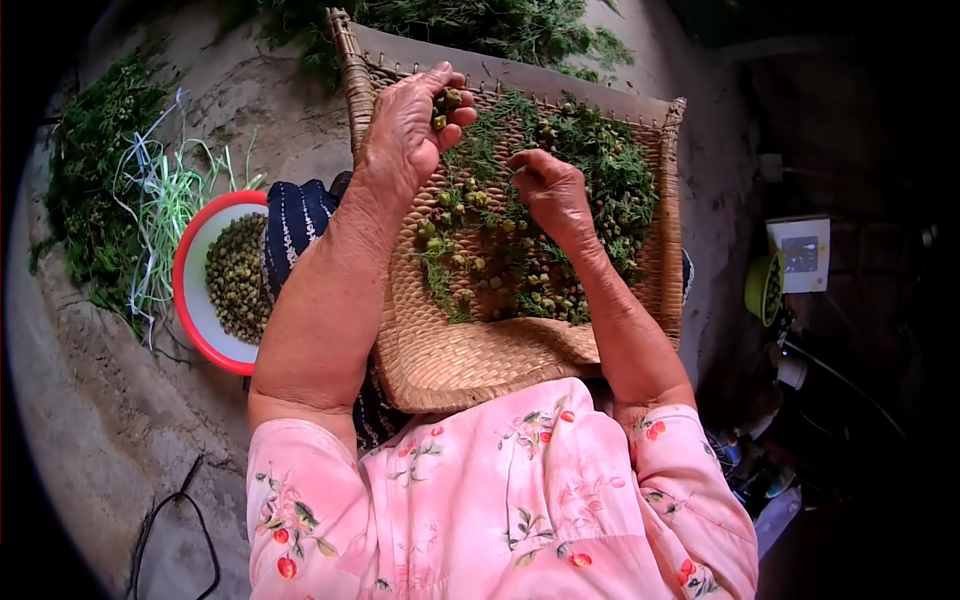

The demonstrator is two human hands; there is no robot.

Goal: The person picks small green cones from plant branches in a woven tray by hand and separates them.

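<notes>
A woven basket tray (440, 360) rests on my lap, holding green sprigs (620, 165) and many small green-brown cones (480, 200). Over its upper left part, my left hand (415, 120) is curled palm-inward around several of the cones. My right hand (552, 190) is above the middle of the tray, with its fingers bent and pressed together; anything between the fingertips is too small to make out. To the left of my lap stands a white bowl with a red rim (190, 290), partly filled with similar cones.
Leafy branches (100, 170) and pale plastic strings (165, 200) lie on the floor at the left. More branches (500, 30) are beyond the tray. A black cable (150, 520) lies at the lower left. On the right are a green container (765, 288) and a white box (805, 250).
</notes>
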